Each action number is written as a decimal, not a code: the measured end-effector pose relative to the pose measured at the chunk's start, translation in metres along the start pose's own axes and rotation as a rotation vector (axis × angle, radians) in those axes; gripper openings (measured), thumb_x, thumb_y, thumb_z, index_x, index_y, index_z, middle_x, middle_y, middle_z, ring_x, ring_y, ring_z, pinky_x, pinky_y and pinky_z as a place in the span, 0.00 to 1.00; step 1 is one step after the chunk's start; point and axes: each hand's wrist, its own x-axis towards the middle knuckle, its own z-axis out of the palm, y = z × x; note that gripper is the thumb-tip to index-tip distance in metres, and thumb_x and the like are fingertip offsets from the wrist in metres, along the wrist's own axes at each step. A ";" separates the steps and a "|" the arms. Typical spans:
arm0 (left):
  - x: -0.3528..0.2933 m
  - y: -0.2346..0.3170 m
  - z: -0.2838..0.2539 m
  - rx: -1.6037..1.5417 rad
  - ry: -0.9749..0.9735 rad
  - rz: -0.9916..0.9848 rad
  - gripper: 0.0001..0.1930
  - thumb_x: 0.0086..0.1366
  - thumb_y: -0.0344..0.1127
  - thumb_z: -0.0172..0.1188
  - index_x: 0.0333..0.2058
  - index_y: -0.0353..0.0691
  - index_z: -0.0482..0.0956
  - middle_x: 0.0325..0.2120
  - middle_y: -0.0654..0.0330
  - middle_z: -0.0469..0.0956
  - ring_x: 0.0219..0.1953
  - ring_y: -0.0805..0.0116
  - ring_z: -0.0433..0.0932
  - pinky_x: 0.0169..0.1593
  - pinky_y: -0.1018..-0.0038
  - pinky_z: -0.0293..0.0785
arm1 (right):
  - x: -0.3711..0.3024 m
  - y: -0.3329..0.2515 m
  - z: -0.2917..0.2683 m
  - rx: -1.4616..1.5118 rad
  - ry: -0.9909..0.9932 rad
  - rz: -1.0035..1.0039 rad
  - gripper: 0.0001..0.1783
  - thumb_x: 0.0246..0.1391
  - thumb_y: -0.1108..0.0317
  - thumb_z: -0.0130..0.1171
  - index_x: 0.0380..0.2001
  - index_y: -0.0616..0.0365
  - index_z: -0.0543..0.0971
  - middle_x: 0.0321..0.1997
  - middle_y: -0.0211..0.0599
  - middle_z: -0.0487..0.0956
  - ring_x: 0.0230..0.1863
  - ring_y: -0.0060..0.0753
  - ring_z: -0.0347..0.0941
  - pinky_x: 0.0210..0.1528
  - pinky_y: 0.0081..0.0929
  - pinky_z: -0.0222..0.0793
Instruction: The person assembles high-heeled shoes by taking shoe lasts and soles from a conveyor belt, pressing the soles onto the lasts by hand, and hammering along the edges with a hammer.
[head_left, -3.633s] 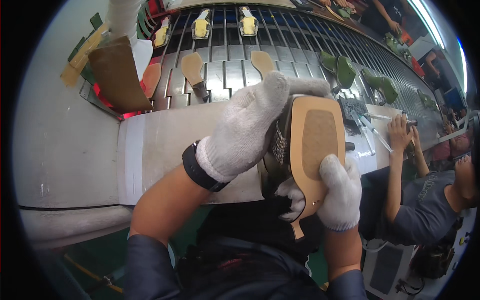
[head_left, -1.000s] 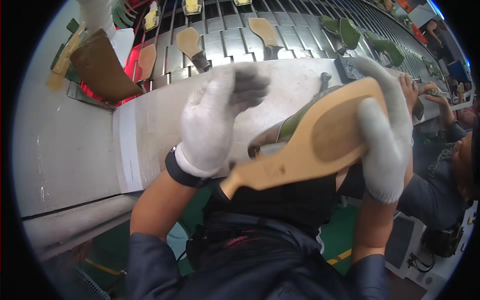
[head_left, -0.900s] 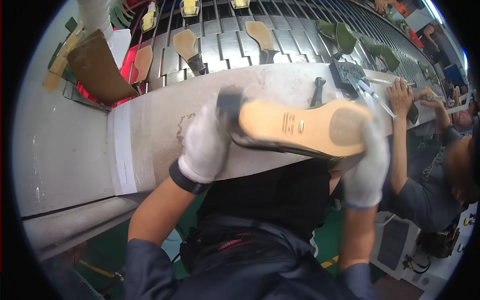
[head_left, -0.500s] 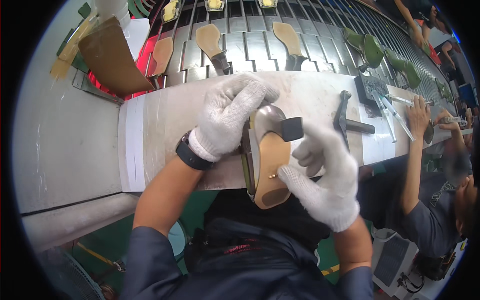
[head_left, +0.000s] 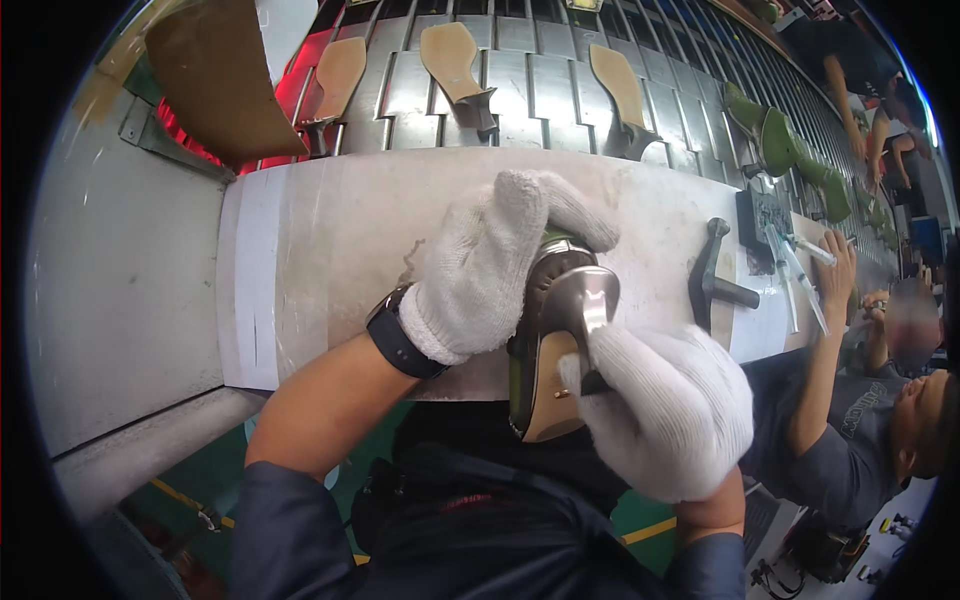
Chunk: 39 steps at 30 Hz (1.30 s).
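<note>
A green shoe [head_left: 518, 392] lies bottom up at the bench's near edge, its dark pleated underside [head_left: 553, 268] showing at the far end. Over it sits a tan sole [head_left: 556, 415] with a shiny metallic heel [head_left: 583, 290], the heel end standing away from the pleated part. My left hand [head_left: 478, 275], in a white knit glove, is closed round the shoe's far left side. My gloved right hand [head_left: 672, 415] has its fingers closed at the heel's narrow dark-tipped end, partly hiding it. By its thumb, a small brass-coloured piece [head_left: 562, 394] shows on the sole.
Right of my hands lie a hammer [head_left: 715, 280], a dark block [head_left: 762, 225] and several syringes [head_left: 790, 275]. Beyond the bench, a slatted metal conveyor [head_left: 540, 105] carries tan soles with heels [head_left: 450, 60] and green shoes [head_left: 780, 145]. A co-worker's arm [head_left: 825, 340] reaches in at right.
My right hand has come in from beside the sole and closed on the heel. The heel end has swung up off the shoe, uncovering pleats. The conveyor pieces have shifted right in view.
</note>
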 end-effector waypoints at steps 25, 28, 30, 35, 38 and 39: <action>0.010 0.013 -0.022 -0.157 -0.009 -0.202 0.13 0.73 0.32 0.55 0.44 0.30 0.87 0.38 0.56 0.87 0.38 0.74 0.83 0.47 0.74 0.80 | 0.031 0.036 0.053 0.500 0.251 0.063 0.20 0.53 0.75 0.74 0.50 0.62 0.84 0.40 0.43 0.88 0.39 0.36 0.87 0.42 0.33 0.83; 0.013 0.003 -0.026 -0.263 0.019 -0.152 0.14 0.75 0.35 0.56 0.44 0.29 0.87 0.33 0.57 0.87 0.32 0.74 0.82 0.42 0.75 0.81 | 0.020 0.041 0.063 0.921 0.205 0.437 0.13 0.64 0.70 0.71 0.49 0.65 0.86 0.36 0.38 0.89 0.36 0.18 0.85 0.41 0.27 0.83; 0.016 0.004 -0.019 -0.157 0.036 -0.143 0.15 0.77 0.36 0.57 0.44 0.29 0.87 0.33 0.58 0.87 0.31 0.75 0.82 0.41 0.77 0.80 | 0.001 0.043 0.057 0.745 0.079 0.601 0.13 0.64 0.68 0.72 0.46 0.66 0.87 0.35 0.39 0.90 0.34 0.21 0.85 0.40 0.26 0.82; 0.027 0.007 0.007 0.057 -0.055 -0.033 0.19 0.84 0.41 0.55 0.47 0.30 0.89 0.35 0.61 0.87 0.33 0.81 0.80 0.38 0.83 0.77 | -0.007 0.040 0.032 0.596 -0.022 0.556 0.24 0.65 0.54 0.72 0.40 0.72 0.88 0.26 0.50 0.86 0.28 0.32 0.85 0.37 0.33 0.81; 0.035 -0.013 0.002 0.085 -0.040 0.057 0.19 0.85 0.41 0.55 0.47 0.31 0.90 0.38 0.60 0.88 0.39 0.78 0.83 0.46 0.79 0.80 | 0.002 0.045 0.022 0.645 -0.232 0.669 0.25 0.65 0.53 0.71 0.39 0.71 0.89 0.26 0.45 0.86 0.28 0.29 0.84 0.35 0.32 0.79; 0.034 -0.014 0.003 0.099 -0.034 0.078 0.19 0.85 0.41 0.55 0.47 0.32 0.90 0.40 0.59 0.89 0.45 0.74 0.84 0.54 0.74 0.80 | 0.003 0.045 0.021 0.640 -0.238 0.673 0.25 0.65 0.53 0.71 0.39 0.71 0.89 0.26 0.45 0.86 0.28 0.29 0.84 0.35 0.32 0.79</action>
